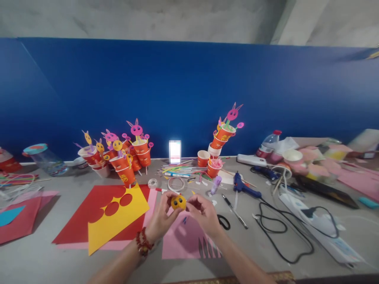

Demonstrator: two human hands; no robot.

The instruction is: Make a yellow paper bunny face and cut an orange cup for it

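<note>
A small round yellow disc point(178, 202) with two dark eye spots is held up above a pink sheet point(180, 242). My left hand point(163, 217) pinches its left and lower edge between thumb and fingers. From the other side, my right hand point(204, 215) has its thumb and fingertips pressed together at the disc's right edge; whether they grip the disc or some tiny piece is too small to tell. The pink sheet has pointed strips cut at its lower right. Left of it, a yellow sheet point(118, 223) with round holes lies on a red sheet point(77, 217).
Red cups point(126, 173) with paper bunny figures stand at the back left, more at the back right. A blue glue gun point(244, 187), pen point(234, 211), black-handled scissors point(224, 222), cable and power strip point(319, 228) lie to the right. Straws point(183, 169) lie behind my hands.
</note>
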